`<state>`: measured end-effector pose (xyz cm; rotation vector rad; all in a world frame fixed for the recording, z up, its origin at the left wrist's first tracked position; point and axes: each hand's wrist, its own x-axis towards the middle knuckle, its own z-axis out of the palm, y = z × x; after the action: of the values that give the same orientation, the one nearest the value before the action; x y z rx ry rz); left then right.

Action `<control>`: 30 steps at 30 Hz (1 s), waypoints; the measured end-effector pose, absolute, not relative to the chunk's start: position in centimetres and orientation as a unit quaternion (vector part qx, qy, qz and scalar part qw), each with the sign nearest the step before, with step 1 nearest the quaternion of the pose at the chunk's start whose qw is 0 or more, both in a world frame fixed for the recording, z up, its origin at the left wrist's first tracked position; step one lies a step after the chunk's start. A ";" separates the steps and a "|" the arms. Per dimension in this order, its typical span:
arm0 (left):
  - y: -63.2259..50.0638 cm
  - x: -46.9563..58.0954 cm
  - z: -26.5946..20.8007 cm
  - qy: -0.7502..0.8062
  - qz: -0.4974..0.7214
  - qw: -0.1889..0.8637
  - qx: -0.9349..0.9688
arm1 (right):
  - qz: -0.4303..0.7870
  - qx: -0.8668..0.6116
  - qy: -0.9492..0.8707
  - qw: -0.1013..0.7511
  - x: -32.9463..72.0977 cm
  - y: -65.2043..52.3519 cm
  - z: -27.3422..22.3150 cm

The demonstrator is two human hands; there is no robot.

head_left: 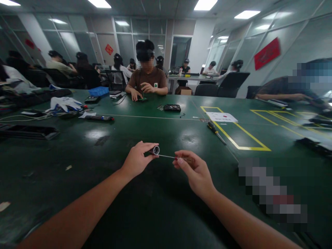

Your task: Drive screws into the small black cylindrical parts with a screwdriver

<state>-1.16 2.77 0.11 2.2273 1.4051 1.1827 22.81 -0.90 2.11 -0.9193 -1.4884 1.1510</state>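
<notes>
Between thumb and fingers, my left hand (137, 159) grips a small round cylindrical part (156, 150) with a silvery rim, its open end turned toward me. My right hand (195, 173) is closed around the handle of a screwdriver (166, 156) whose thin shaft points left. The shaft's tip reaches the lower edge of the cylindrical part; whether it touches the rim or my left thumb I cannot tell. Both hands are held above the green table (155, 214). Most of the part's body is hidden by my left fingers.
A yellow-and-black screwdriver (215, 132) lies by a yellow tape outline (241, 138). Farther off are a black device (172, 108), a paper sheet (221, 117), white gloves (64, 104) and a blue basket (99, 91). Across the table a co-worker (147, 77) handles a small item. A blurred-out patch lies at right.
</notes>
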 end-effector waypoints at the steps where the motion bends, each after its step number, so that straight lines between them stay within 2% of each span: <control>1: 2.7 -1.1 0.2 0.484 0.406 0.128 0.765 | 0.478 -0.378 -0.610 0.506 22.8 -0.9 2.1; 20: 2.6 -0.9 0.4 0.489 0.402 0.122 0.764 | 0.480 -0.424 -0.610 0.466 22.7 -0.2 1.9; 30: 2.6 -0.8 0.3 0.490 0.399 0.109 0.767 | 0.485 -0.411 -0.610 0.473 22.9 -0.1 1.7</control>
<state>-0.79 2.59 0.34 2.2569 1.4414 1.1728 22.87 -0.10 1.67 -1.0065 -1.4929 1.1870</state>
